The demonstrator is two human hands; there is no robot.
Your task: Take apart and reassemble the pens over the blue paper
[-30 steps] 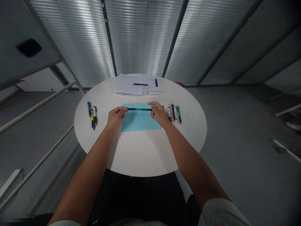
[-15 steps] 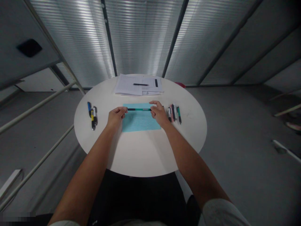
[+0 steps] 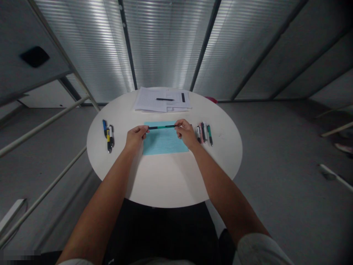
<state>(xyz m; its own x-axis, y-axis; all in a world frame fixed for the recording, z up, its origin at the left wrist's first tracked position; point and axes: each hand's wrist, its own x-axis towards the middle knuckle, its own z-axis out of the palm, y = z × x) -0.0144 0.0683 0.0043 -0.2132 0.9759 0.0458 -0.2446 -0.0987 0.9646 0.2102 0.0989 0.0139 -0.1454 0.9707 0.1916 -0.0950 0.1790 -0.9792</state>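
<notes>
A green and black pen (image 3: 162, 127) is held level over a light blue sheet of paper (image 3: 165, 144). My left hand (image 3: 136, 136) pinches its black left end between thumb and fingers. At the other end, my right hand (image 3: 185, 132) is closed on the pen with thumb and forefinger. The blue sheet lies flat on the round white table (image 3: 168, 184), partly covered by my hands. Just right of my right hand lies a row of several pens, among them a green one (image 3: 210, 135).
To the left lie a blue pen (image 3: 104, 127), a yellow pen (image 3: 108, 140) and a white pen (image 3: 111, 134). White papers (image 3: 150, 99) with a black pen (image 3: 164, 99) on top lie at the far edge. A metal rail (image 3: 44, 121) runs left of the table.
The pen has been rolled about its length, so its dark clip now shows. My right forefinger has come down onto the pen's end; my left hand has stayed put.
</notes>
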